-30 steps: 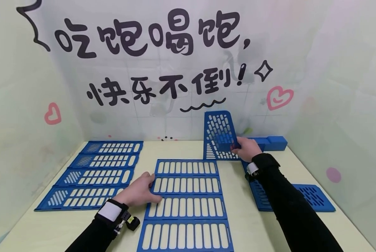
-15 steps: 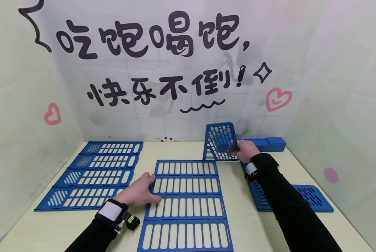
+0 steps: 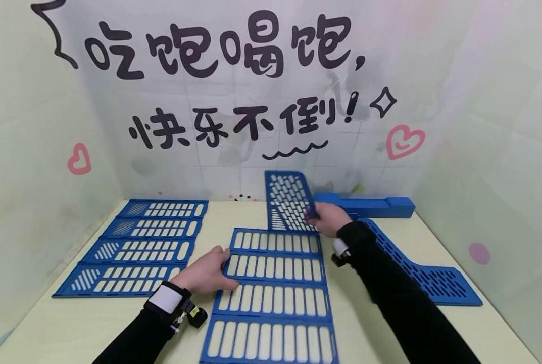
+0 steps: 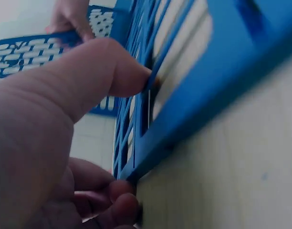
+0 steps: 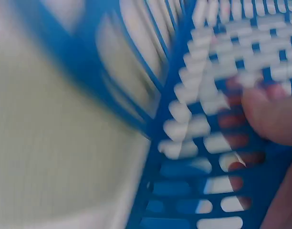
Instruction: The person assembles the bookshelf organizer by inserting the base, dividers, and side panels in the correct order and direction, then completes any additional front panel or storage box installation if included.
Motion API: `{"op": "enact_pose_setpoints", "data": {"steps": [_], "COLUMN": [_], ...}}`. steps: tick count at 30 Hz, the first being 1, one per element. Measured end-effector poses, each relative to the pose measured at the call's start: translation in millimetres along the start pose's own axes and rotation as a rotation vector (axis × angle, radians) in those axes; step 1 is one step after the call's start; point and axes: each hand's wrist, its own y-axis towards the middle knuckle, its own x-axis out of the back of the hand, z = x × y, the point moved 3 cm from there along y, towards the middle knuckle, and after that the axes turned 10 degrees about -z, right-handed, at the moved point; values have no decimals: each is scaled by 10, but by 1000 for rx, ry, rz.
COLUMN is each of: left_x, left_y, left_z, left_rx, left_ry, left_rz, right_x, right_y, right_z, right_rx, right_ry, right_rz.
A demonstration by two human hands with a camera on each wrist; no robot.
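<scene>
One perforated panel point(image 3: 289, 199) is standing upright at the far end of the slotted panel point(image 3: 275, 282), broad face toward us, slanting side facing right, where the right hand point(image 3: 332, 219) is pinching it! That slotted panel is lying flat, four sections, long axis running toward the wall. The left hand point(image 3: 209, 273) is gripping its left edge, thumb on top. Both arms are angling forward and inward over the counter point(image 3: 357, 328). Four blue strips point(image 3: 134, 237) are lying left; one flat panel point(image 3: 416, 273) and one blue bar point(image 3: 371, 206) are sitting right.
</scene>
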Motion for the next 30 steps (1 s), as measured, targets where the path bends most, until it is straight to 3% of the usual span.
{"op": "enact_pose_setpoints", "data": {"steps": [2,5,16,26,30], "left_x": [-17,-25,-21,-23,-70], "left_y": [-4,-7,1,-12,-21], "left_z": [-27,-54,-18,-26,-27], "left_rx": [18,33,12,23,62], "left_ry": [13,27,28,28,20], "left_rz": [-9,-17,-32,-33,-29], "right_x": [-89,-166,-170,-261,-206], "right_y": [29,48,151,214,200], "right_z": [84,104,131,339,295], "right_rx": [5,-62,-144,-163,-102], "right_ry": [-19,-34,36,51,-56], "right_rz": [-22,-61,-72,-57,3]}}
